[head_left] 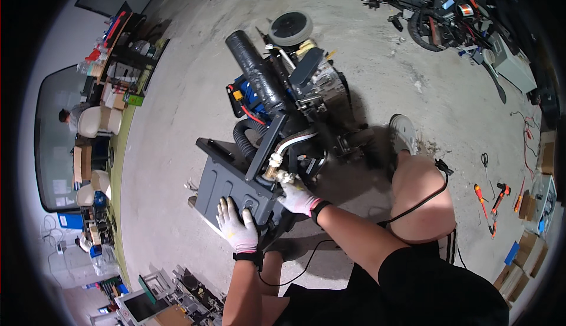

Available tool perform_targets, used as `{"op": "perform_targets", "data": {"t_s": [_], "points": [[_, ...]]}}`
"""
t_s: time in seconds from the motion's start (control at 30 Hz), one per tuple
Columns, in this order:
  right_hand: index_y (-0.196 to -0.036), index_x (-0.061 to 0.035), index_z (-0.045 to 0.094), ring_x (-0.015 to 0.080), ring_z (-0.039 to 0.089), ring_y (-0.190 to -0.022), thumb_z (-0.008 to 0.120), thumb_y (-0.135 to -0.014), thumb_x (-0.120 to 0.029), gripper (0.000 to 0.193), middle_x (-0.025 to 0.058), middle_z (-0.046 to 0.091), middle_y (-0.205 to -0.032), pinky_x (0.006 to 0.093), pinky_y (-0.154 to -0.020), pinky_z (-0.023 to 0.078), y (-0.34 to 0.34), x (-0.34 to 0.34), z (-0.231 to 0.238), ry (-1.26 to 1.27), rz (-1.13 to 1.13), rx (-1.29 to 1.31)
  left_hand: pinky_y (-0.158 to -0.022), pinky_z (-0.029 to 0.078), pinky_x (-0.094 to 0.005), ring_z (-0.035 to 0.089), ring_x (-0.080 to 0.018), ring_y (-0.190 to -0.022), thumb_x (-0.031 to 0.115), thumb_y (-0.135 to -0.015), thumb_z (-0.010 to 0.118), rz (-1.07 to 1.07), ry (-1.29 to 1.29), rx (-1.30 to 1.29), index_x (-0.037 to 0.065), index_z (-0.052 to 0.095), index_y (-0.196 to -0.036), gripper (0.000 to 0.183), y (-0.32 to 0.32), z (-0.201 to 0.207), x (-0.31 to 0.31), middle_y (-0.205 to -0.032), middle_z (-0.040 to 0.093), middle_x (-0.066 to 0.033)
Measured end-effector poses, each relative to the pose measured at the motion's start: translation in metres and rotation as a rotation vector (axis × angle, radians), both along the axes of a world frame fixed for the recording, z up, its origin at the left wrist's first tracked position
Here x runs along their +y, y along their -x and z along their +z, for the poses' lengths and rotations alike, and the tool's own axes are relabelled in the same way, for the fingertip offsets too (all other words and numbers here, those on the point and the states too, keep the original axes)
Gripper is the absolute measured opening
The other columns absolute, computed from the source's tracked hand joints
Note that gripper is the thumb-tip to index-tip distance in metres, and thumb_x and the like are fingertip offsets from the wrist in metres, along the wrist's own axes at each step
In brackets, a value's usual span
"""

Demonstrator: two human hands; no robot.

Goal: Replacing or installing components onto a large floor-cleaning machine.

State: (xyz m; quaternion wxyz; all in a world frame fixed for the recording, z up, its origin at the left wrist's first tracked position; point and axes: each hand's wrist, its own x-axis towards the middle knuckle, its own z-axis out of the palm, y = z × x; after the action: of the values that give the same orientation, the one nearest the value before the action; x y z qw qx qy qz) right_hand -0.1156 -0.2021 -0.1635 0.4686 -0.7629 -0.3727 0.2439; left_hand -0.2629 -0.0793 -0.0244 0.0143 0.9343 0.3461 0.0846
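A machine with a grey ribbed panel (227, 187), a black-wrapped tube (257, 69), a corrugated black hose (242, 140) and a wheel (290, 28) stands on the floor before me. My left hand (237, 225), in a white glove, lies flat on the panel with its fingers spread. My right hand (296, 199), also gloved, reaches in at the panel's right edge beside a brass-coloured fitting (272, 171) at the end of a pale hose (295, 140). Its fingers are bent and partly hidden, so what they grip is unclear.
Scissors (484, 159), screwdrivers (479, 193) and an orange-and-black tool (502, 191) lie on the floor at right. Boxes (530, 249) stand along that side. A black cable (421, 205) crosses my right knee. Loose machine parts (197, 290) lie at lower left.
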Motion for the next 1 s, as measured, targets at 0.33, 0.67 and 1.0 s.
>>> {"op": "perform_targets", "data": {"t_s": [0.33, 0.67, 1.0], "points": [[-0.142, 0.0115, 0.042, 0.0464, 0.05, -0.128, 0.069, -0.085, -0.029, 0.075, 0.0335, 0.056, -0.132, 0.0496, -0.113, 0.037, -0.006, -0.005, -0.002, 0.084, 0.128, -0.255, -0.122, 0.024, -0.0549, 0.039, -0.0412, -0.145, 0.034, -0.093, 0.06, 0.014, 0.003, -0.025, 0.002, 0.049, -0.147, 0.064, 0.001, 0.007, -0.002, -0.155, 0.045, -0.0228], [-0.112, -0.0011, 0.071, 0.0409, 0.069, -0.103, 0.058, -0.095, -0.037, 0.042, 0.0261, 0.072, -0.104, 0.0479, -0.095, 0.053, -0.054, -0.018, 0.153, 0.44, 0.632, -0.093, -0.122, 0.026, -0.0521, 0.041, -0.0384, -0.145, 0.039, -0.091, 0.065, 0.063, 0.041, -0.058, 0.003, 0.055, -0.144, 0.065, 0.005, 0.016, 0.0, -0.154, 0.048, -0.0199], [-0.126, 0.0077, 0.065, 0.0437, 0.063, -0.12, 0.036, -0.106, -0.051, 0.068, 0.029, 0.067, -0.125, 0.0481, -0.104, 0.046, -0.113, 0.138, 0.185, 0.8, 0.609, -0.405, -0.124, 0.022, -0.0515, 0.036, -0.0355, -0.148, 0.046, -0.094, 0.06, 0.072, 0.11, -0.053, 0.003, 0.05, -0.148, 0.069, 0.015, 0.026, 0.003, -0.158, 0.043, -0.0191]]}}
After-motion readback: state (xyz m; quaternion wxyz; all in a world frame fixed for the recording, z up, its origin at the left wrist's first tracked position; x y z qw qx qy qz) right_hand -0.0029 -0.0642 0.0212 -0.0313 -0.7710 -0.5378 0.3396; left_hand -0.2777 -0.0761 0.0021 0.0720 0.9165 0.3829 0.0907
